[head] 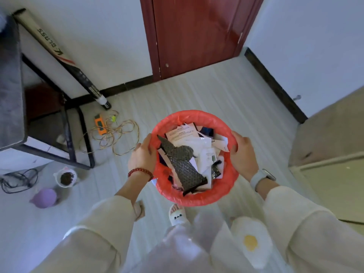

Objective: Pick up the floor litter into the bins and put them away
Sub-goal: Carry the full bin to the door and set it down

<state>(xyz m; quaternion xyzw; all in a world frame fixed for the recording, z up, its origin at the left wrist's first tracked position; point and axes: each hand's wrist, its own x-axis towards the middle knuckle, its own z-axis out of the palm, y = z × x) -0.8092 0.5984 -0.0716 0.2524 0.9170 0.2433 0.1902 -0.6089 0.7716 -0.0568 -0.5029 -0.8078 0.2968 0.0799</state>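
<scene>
closest to the camera you get cream sleeves and a pale top with a fried-egg patch [250,242] on it, plus a foot in a white slipper [177,214] with a little face on the strap, standing on the pale striped floor [197,91]. just past that is the bin [194,196] — round, lined with a red bag folded over the rim, held up in front of the body over the floor. it's stuffed: printed white papers [182,133], some envelopes, dark scraps and a long grey patterned piece [184,166] lying diagonally on top.

the left hand [142,156] is clamped on the left side of the rim, thumb hooked inside and fingers curled down the outside, red bead bracelet [139,173] on the wrist. the right hand [243,150] grips the right side of the rim the same way, with a white watch [262,177] on that wrist.

off to the left on the floor sit a purple cup-like thing [45,198] and a small white bowl [65,178] with something brown in it, near a tangle of black cable [17,180]. a bit further, a black metal frame table [65,115] and next to its leg an orange gadget [100,124] in a loose coil of yellowish cord [118,138]. a long box [59,54] leans against the white wall — and at the far end there's a dark red door [197,36] with dark skirting either side.
</scene>
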